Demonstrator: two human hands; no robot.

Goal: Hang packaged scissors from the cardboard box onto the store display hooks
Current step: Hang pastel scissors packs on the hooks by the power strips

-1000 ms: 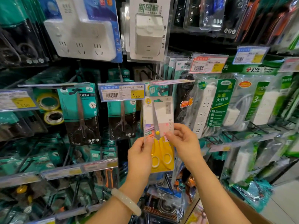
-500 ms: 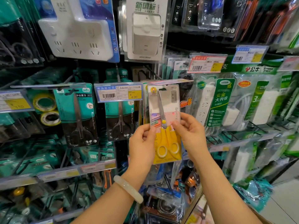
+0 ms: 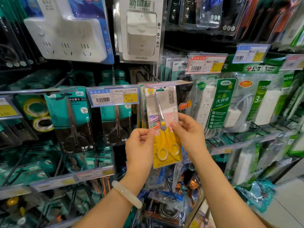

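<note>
We hold the scissors pack (image 3: 164,125) upright between both hands, our left hand (image 3: 139,145) pinching its left edge and our right hand (image 3: 189,135) pinching its right edge. Its top sits just under a price-tag strip (image 3: 171,83), in front of more packs of its kind (image 3: 142,106). Left of the grip hang two other scissors cards (image 3: 72,119) (image 3: 116,122), a price label (image 3: 113,97) overlapping the nearer one. Further left sit tape rolls (image 3: 37,112). Right of the grip hang bagged power strips (image 3: 213,104). Above it hang socket adapter packs (image 3: 139,30) (one directly overhead). A bracelet (image 3: 126,194) circles our left wrist, below the grip.
</note>
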